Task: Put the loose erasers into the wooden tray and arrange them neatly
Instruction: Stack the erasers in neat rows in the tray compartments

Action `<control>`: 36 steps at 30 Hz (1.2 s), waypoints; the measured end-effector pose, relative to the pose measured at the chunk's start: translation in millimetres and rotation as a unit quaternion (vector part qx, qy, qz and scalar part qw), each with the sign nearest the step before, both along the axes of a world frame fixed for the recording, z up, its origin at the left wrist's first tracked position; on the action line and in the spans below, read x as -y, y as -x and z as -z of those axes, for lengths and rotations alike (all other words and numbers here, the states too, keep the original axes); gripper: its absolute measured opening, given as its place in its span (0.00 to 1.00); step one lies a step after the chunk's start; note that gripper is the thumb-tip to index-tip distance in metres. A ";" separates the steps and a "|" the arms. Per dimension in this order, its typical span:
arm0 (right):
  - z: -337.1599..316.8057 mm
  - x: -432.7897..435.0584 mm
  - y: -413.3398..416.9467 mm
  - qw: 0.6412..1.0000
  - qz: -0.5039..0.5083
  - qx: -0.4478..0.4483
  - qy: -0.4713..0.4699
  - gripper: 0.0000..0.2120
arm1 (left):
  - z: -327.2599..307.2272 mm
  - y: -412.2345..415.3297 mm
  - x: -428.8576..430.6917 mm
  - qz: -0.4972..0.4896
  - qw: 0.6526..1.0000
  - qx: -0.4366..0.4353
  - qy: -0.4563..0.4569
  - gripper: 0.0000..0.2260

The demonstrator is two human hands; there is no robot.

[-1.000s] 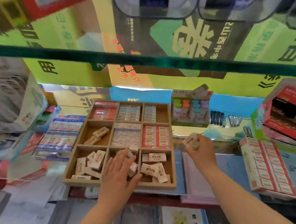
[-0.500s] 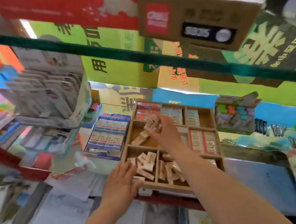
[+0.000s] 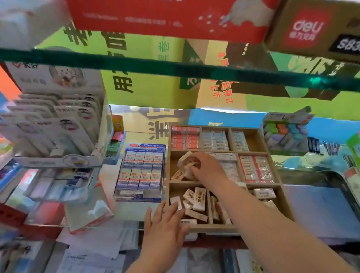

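Right hand [image 3: 206, 169] is out over the wooden tray [image 3: 214, 227], arm stretched across its front compartments, fingers curled tight around a white eraser [image 3: 184, 158], which sits tilted at the fingertips above the middle-left compartment. Just under that hand a second eraser [image 3: 177, 175] lies slanted on the compartment floor, close to the knuckles, though I can't tell whether it touches them. Left hand [image 3: 163, 223] is flat and relaxed at the tray's front-left corner, fingers straight and slightly spread, gripping nothing, fingertips resting on the edge of the jumbled erasers [image 3: 197, 198] in the front-left compartment. That heap lies every which way, some flat, some on edge, between the two hands. The compartment beside it, under the right forearm, also holds a muddle of pieces. Farther back, the red-and-white packs [image 3: 184, 138] stand in tidy rows. A blue display box of erasers [image 3: 142, 168] sits just beside the tray's left wall.
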State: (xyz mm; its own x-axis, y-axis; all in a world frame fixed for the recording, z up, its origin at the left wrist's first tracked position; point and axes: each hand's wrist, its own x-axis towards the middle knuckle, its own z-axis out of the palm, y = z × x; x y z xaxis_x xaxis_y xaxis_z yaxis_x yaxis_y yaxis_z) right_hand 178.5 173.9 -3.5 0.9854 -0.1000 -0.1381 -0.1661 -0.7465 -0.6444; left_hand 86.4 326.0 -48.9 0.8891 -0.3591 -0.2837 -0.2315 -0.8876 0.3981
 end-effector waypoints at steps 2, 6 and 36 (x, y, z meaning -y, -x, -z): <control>-2.8 2.6 7.4 0.999 -0.002 -0.011 0.045 0.13 | -4.0 -4.1 -3.5 0.002 0.999 0.017 0.029 0.17; -7.7 10.8 32.6 0.991 -0.073 -0.078 0.085 0.14 | -16.2 -16.2 -6.2 0.006 0.998 0.048 0.049 0.13; -6.9 27.6 53.4 0.997 -0.073 -0.012 -0.018 0.14 | -29.9 -44.5 3.0 0.038 0.989 0.136 0.037 0.12</control>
